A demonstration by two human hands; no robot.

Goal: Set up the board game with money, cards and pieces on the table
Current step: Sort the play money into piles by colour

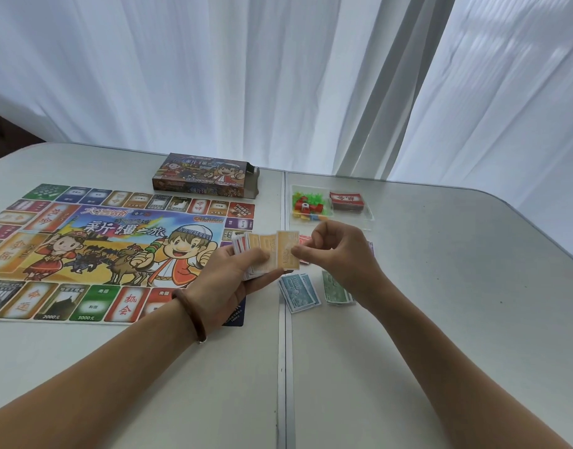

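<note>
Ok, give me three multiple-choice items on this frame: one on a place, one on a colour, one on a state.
1. Where is the box?
A. on the table, beyond the far edge of the board
B. on the board's middle
C. at the table's near edge

2. What colour is the note that the right hand pinches?
A. blue
B. green
C. orange

3. What is the left hand doing?
A. lying flat on the table
B. gripping a stack of notes
C. lifting the box

Answers:
1 A: the box lies on the bare table past the board's far row of squares.
2 C: the pinched note is orange.
3 B: the fingers and thumb curl round the stack.
</note>
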